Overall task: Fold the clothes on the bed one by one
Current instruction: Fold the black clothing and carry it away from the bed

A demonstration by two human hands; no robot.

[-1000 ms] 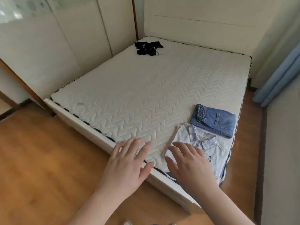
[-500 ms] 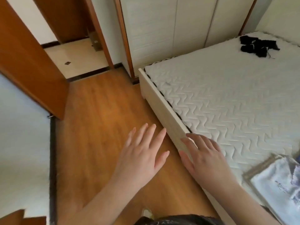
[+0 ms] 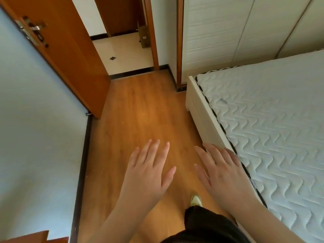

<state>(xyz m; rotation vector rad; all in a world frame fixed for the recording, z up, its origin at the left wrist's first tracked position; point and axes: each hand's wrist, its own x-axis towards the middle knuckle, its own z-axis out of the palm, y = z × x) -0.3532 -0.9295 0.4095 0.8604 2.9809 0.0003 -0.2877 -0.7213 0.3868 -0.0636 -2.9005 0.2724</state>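
Fingers first: ten in view, all straight and spread, gripping nothing. The left hand [image 3: 149, 170] hovers palm down at 6 o'clock over the floor [image 3: 140, 106], thumb angled toward 3. The right hand [image 3: 221, 170] sits just beside it toward 5 o'clock, also flat and empty; its outer fingers overlap the bed [image 3: 206, 120] edge from this angle, but whether they touch it I cannot tell. Two bare forearms run back to the bottom edge.

Count on: one shoe [image 3: 196, 200] tip, pale, shows between the wrists at 6 o'clock, above one dark trouser leg [image 3: 208, 225].

The clothes: none in view, so I cannot tell where they lie. The bed fills 3 to 5 o'clock, one white quilted mattress [image 3: 273, 123] with a wavy stitch and a black-and-white cord round its edge, set in a cream frame.

The room: warm orange wood floor running up to 12. One brown door [image 3: 57, 50] stands open at 10 o'clock against a pale blue wall [image 3: 35, 137], its metal latch near the top left. One doorway [image 3: 126, 50] at 12 leads to a cream tiled floor with one small dark inset tile. One white wardrobe [image 3: 236, 32] at 1 to 2 o'clock, behind the bed corner
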